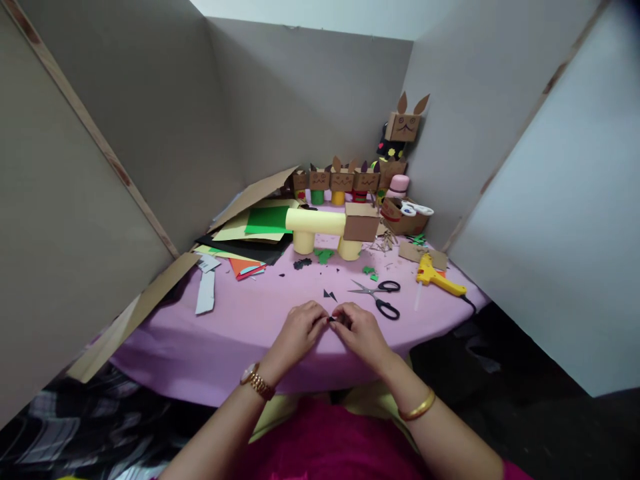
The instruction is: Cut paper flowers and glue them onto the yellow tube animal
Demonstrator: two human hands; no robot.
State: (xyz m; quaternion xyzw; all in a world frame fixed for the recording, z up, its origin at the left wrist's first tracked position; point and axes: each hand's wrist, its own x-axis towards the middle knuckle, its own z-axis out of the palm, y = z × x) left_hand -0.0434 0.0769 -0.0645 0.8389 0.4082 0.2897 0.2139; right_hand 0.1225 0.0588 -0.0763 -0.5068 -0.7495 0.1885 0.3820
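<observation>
My left hand [303,328] and my right hand [361,331] meet at the front of the pink-covered table [245,333]. Fingers of both pinch a tiny black paper piece [331,319] between them; most of it is hidden. Just beyond lie small black paper triangles [329,294]. To the right rest black-handled scissors [376,293] with their blades apart. Farther back stands a pale yellow paper-tube animal body [316,221] on tube legs, with a brown cardboard box [361,223] at its right end.
A yellow glue gun [440,277] lies at right, its cord over the edge. Stacked coloured paper [267,220] and cardboard sheets [260,195] fill the left. Box-headed figures [343,180] and a cardboard box with white scissors [417,209] stand behind. Grey partitions [310,100] enclose the table.
</observation>
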